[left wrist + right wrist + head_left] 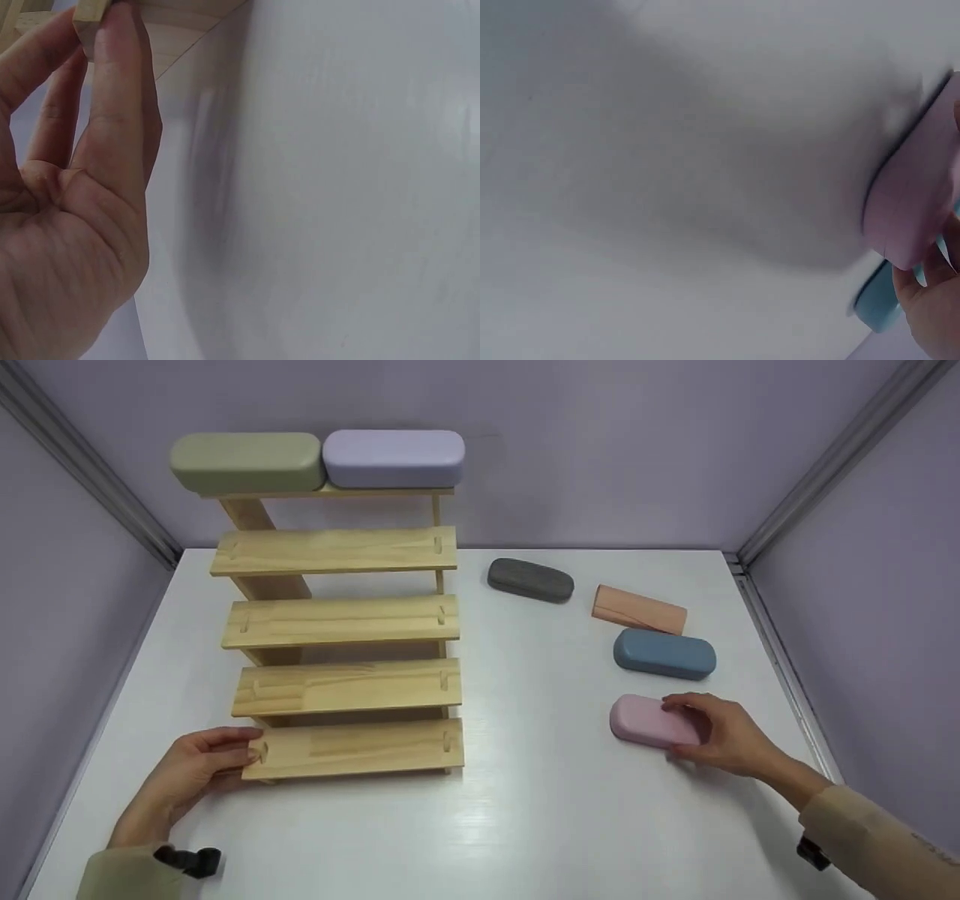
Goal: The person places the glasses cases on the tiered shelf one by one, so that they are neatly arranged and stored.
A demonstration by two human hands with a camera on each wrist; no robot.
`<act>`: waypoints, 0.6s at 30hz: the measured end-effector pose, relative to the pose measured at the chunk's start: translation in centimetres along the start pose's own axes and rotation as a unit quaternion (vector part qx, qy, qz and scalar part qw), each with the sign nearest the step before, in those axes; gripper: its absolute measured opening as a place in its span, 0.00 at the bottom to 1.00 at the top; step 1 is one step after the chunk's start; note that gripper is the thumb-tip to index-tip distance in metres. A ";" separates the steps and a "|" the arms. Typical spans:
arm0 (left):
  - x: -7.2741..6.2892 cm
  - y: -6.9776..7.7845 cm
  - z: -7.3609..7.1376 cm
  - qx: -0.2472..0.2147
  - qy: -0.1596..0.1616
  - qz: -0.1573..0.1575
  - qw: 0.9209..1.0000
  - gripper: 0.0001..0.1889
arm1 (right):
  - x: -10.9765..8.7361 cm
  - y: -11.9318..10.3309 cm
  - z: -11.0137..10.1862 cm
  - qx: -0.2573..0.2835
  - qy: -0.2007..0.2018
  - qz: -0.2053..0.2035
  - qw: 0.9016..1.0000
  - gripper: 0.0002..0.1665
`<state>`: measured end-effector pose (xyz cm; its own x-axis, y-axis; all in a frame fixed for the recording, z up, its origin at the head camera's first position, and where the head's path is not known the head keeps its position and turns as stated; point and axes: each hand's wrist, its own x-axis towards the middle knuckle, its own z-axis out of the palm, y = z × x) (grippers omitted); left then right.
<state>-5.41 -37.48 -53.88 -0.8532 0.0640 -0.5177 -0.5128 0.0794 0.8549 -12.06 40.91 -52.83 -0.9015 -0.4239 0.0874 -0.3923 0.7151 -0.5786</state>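
My left hand [199, 765] pinches the left end of the lowest shelf board on a stepped wooden rack [352, 750]. In the left wrist view the thumb and fingers [120, 97] close round the corner of that board [88, 19]. Over to the right, my right hand [724, 735] grips the right end of a pink glasses case [645, 720], thumb at the near side and fingers at the far side. The right wrist view shows the pink case [911, 187] at the white table, its end covered in part by the fingers.
Behind the pink case lie a blue glasses case [664, 652], a salmon case [639, 609] and a dark grey case [530, 580]. A green case [247, 461] and a lavender case [394, 459] sit on the rack's top shelf. Pale walls enclose the white table [525, 825].
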 end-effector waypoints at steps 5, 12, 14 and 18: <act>0.0 0.0 -0.1 0.011 0.001 -0.007 1.000 0.17 | -0.1 0.3 0.6 -0.018 -0.005 0.014 1.000 0.45; -0.1 0.2 -0.1 0.014 -0.002 -0.001 1.000 0.15 | 0.0 0.3 0.6 -0.010 -0.012 0.018 1.000 0.44; -0.1 0.3 -0.1 0.013 -0.002 0.002 1.000 0.15 | 0.0 0.3 0.6 -0.013 -0.013 0.021 1.000 0.44; -0.2 0.5 0.0 0.008 -0.002 0.001 1.000 0.15 | 0.0 0.1 0.6 -0.012 -0.005 0.011 1.000 0.43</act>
<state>-5.49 -37.48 -53.36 -0.8538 0.0684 -0.5161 -0.5093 0.0955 0.8553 -12.00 40.61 -53.33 -0.9077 -0.4144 0.0666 -0.3776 0.7370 -0.5606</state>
